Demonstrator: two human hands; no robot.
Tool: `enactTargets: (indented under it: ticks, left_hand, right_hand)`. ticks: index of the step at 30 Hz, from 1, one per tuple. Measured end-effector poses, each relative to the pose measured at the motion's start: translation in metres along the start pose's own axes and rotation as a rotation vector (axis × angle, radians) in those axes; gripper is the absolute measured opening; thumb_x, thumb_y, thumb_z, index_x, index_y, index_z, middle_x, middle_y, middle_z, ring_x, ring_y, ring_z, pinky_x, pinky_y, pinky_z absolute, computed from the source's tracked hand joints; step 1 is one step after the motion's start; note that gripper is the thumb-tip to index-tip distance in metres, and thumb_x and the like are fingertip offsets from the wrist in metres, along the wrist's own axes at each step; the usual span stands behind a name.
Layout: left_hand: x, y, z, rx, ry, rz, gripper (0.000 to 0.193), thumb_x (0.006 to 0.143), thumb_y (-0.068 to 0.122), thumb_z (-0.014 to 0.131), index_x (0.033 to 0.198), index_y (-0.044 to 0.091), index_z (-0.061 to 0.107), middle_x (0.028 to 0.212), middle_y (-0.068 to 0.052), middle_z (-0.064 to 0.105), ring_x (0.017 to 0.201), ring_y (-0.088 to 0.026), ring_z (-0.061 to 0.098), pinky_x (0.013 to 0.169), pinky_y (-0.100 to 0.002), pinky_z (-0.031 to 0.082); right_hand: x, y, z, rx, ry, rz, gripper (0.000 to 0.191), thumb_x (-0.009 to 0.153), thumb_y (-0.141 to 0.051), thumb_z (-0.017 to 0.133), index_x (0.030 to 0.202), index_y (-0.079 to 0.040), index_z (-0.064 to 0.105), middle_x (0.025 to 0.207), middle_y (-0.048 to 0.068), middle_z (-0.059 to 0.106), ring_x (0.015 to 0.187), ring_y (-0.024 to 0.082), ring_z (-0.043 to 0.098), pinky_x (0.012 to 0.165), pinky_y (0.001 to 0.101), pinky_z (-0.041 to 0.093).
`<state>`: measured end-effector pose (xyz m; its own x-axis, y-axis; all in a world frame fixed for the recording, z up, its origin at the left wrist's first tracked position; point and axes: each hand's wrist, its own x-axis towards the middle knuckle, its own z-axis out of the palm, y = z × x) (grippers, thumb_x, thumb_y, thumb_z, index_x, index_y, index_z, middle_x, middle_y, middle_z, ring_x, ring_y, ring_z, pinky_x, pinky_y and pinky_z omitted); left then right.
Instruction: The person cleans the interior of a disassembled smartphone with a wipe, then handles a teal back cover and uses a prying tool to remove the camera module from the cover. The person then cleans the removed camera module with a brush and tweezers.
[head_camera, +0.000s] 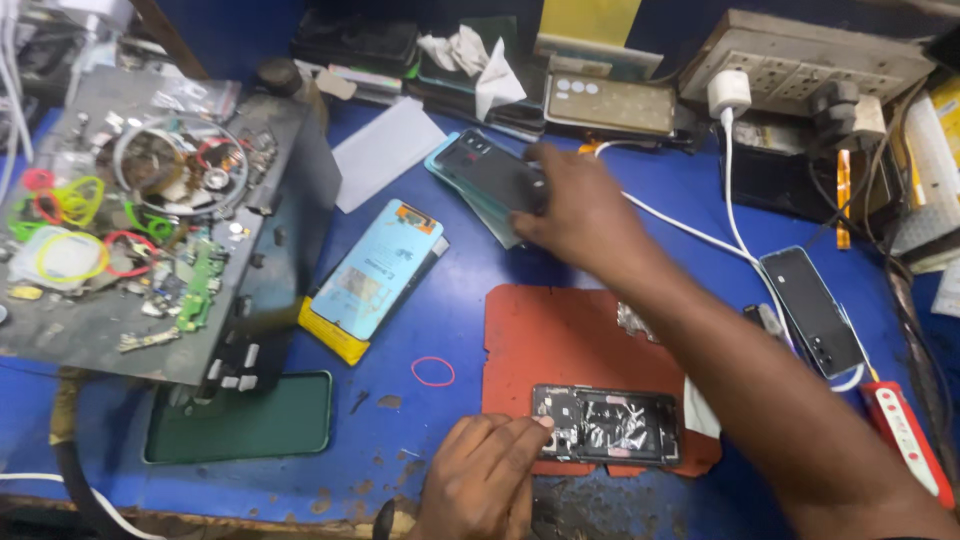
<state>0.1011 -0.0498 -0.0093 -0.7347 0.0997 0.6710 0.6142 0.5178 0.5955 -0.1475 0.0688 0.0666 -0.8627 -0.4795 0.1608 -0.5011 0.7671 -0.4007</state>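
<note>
Right now your left hand (490, 470) sits low at the near edge of the desk (450, 300), fingers curled together, with the fingertips pressing on the left end of the opened phone (607, 424). That phone lies flat, its insides showing, on the near part of the red work mat (560, 330). Your right arm stretches across the mat, and your right hand (575, 205) lies palm down, fingers spread, on a dark phone back cover (490, 172) which tops a small pile of teal ones at the far side of the desk; whether it grips the cover, you cannot tell from here.

You have one opened phone, one mat, and one red rubber band (433, 371) lying just left of the mat. A light blue phone (380, 265) rests on a yellow piece to the left, and a green phone case (240, 420) lies near the front edge. A black phone (812, 310) lies to the right, by the white charger cable (735, 215). The cluttered grey parts tray (270, 250) stands at left. Your right forearm hides part of the mat.
</note>
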Motion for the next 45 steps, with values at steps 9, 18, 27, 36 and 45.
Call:
enactTargets:
  ticks: [9,18,27,36,45]
  left_hand:
    - [0.013,0.015,0.006,-0.071,0.006,-0.089,0.046,0.071,-0.015,0.066,0.116,-0.006,0.068,0.093,-0.017,0.072,0.084,-0.031,0.070,0.077,-0.041,0.057]
    - [-0.031,-0.004,0.050,0.071,-0.081,-0.319,0.037,0.081,-0.002,0.069,0.114,0.014,0.073,0.084,-0.007,0.074,0.080,-0.021,0.073,0.077,-0.036,0.059]
    - [-0.026,-0.057,0.072,0.183,-0.439,-0.181,0.032,0.088,0.009,0.066,0.118,0.018,0.072,0.086,-0.008,0.075,0.076,-0.019,0.075,0.073,-0.034,0.059]
    - [0.027,0.043,0.025,0.040,0.118,-0.270,0.027,0.084,-0.013,0.063,0.106,0.000,0.071,0.089,-0.013,0.075,0.079,-0.023,0.077,0.073,-0.030,0.060]
    - [-0.033,-0.031,0.039,0.134,-0.071,-0.158,0.023,0.080,-0.001,0.067,0.100,0.009,0.073,0.090,-0.013,0.077,0.081,-0.026,0.074,0.079,-0.039,0.058]
  right_hand:
    - [-0.136,0.097,-0.081,1.346,-0.183,0.160,0.073,0.091,-0.035,0.073,0.144,0.009,0.052,0.132,0.028,0.062,0.120,0.033,0.068,0.101,0.0500,0.061]
    - [-0.238,0.188,-0.137,1.776,0.158,-0.085,0.065,0.107,-0.039,0.069,0.147,0.007,0.047,0.135,0.035,0.060,0.120,0.035,0.069,0.099,0.0403,0.060]
    - [-0.210,0.198,-0.166,1.360,0.250,0.057,0.066,0.101,-0.039,0.073,0.148,0.003,0.051,0.136,0.025,0.063,0.120,0.027,0.067,0.104,0.0415,0.058]
    - [-0.084,0.060,-0.038,0.029,-0.146,0.065,0.048,0.082,-0.033,0.082,0.121,-0.008,0.068,0.118,0.018,0.069,0.112,0.037,0.060,0.097,0.0467,0.049]
    - [-0.104,0.065,-0.020,0.133,0.042,-0.139,0.054,0.079,-0.030,0.080,0.126,-0.006,0.066,0.134,0.023,0.059,0.120,0.044,0.054,0.096,0.0499,0.048]
